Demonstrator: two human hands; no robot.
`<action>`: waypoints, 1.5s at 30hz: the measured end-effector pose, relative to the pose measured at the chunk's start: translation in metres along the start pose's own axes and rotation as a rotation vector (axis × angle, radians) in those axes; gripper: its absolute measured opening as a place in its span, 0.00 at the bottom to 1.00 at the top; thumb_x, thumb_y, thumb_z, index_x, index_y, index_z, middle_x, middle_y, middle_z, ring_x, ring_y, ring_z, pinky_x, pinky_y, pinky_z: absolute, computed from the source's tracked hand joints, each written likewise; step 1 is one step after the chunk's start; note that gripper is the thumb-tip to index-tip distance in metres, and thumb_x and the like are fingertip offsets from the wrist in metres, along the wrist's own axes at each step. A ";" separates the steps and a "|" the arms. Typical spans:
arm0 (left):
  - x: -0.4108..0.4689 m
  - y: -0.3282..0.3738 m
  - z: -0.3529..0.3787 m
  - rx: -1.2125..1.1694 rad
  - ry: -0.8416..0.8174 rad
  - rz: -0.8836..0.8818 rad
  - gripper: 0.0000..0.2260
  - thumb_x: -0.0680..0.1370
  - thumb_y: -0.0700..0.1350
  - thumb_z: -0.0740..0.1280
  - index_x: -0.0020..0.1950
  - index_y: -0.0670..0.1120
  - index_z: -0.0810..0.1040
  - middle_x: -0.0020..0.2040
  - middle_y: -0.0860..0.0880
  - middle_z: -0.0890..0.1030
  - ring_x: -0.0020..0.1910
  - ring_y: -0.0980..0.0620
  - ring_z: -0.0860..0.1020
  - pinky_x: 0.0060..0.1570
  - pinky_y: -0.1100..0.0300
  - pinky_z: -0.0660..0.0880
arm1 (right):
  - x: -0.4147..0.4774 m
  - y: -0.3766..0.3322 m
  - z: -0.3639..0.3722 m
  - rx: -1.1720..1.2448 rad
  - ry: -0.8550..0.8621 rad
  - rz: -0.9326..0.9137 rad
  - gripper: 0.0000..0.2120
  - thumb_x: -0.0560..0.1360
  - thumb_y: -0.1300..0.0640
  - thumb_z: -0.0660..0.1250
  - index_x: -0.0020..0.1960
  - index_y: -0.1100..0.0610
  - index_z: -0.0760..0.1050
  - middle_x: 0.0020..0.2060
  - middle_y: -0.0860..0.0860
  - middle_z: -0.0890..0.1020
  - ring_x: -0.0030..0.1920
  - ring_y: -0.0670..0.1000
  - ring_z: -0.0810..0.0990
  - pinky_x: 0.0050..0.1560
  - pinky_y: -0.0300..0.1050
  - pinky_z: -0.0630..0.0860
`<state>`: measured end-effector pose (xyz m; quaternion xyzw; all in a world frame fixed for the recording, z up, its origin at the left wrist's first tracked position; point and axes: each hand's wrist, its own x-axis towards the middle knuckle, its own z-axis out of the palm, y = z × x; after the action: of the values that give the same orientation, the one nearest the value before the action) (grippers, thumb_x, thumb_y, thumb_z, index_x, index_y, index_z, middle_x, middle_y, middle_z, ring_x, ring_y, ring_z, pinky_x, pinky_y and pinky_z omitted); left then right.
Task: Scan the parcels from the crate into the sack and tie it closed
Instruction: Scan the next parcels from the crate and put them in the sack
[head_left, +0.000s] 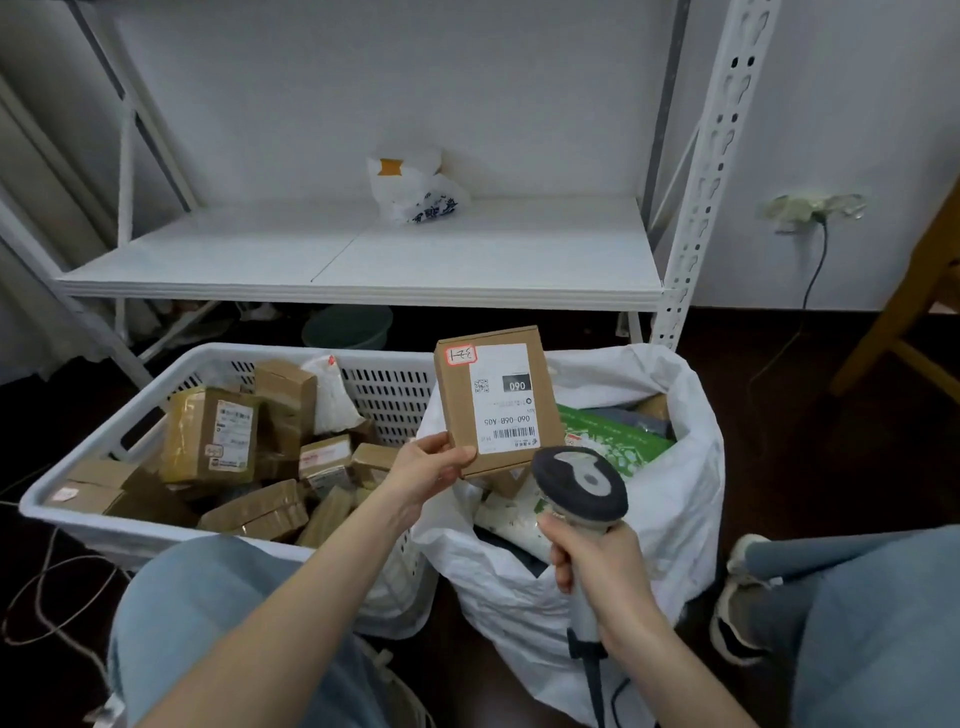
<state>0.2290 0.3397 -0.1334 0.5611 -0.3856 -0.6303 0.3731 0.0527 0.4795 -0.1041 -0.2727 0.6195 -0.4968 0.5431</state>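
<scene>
Holding a labelled box up to the scanner, above the sack

A white metal shelf (358, 260) fills the far side, with a white plastic bag (410, 189) printed in blue lying on it; the print is too blurred to read. On the dark floor in front of it stands a white crate (387, 395) with slotted walls. It holds a heap of brown parcels (270, 467), most wrapped in tape, some with small printed labels too small to read. Just right of the crate, touching it, stands the white sack (670, 499), mouth open. A green packet (613, 441) and other packages show inside.

A brown cardboard box (457, 410) is held above the near edge of the sack, upright and slightly tilted. Its white label (504, 415) faces the camera upside down. It reads "060-06B-A05", with "060" again in a black block, a small square code and a barcode. A red-edged sticker (461, 355) at the top corner carries handwritten digits I cannot read for certain.

The left hand (431, 467) reaches in from the lower left and pinches the box at its lower left corner, thumb across the front, fingers behind. The right hand (597, 566) is wrapped around the handle of a grey scanner (582, 483). Its dark head sits just beside the box's lower right corner, and a cable runs down from the handle.
</scene>
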 end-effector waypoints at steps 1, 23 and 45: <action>0.002 -0.003 0.001 -0.008 0.008 0.002 0.18 0.71 0.36 0.74 0.60 0.42 0.76 0.47 0.48 0.84 0.33 0.58 0.80 0.49 0.61 0.77 | -0.003 0.002 0.001 -0.017 0.001 0.000 0.13 0.72 0.62 0.72 0.31 0.63 0.75 0.22 0.53 0.75 0.22 0.49 0.70 0.27 0.41 0.69; 0.027 -0.027 0.002 0.051 -0.006 0.009 0.26 0.71 0.36 0.74 0.68 0.41 0.72 0.56 0.46 0.83 0.57 0.48 0.81 0.62 0.51 0.75 | -0.022 -0.003 0.000 -0.109 -0.012 0.031 0.13 0.71 0.64 0.69 0.28 0.60 0.75 0.23 0.54 0.75 0.21 0.48 0.71 0.25 0.39 0.69; 0.026 -0.021 0.006 0.050 -0.008 0.026 0.28 0.72 0.35 0.73 0.70 0.39 0.70 0.58 0.44 0.82 0.56 0.48 0.81 0.56 0.56 0.77 | -0.025 -0.006 -0.005 -0.059 -0.020 0.042 0.13 0.70 0.66 0.68 0.28 0.61 0.73 0.24 0.55 0.73 0.22 0.48 0.68 0.24 0.39 0.67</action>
<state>0.2196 0.3255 -0.1626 0.5626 -0.4101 -0.6180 0.3653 0.0534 0.5008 -0.0885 -0.2802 0.6340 -0.4641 0.5515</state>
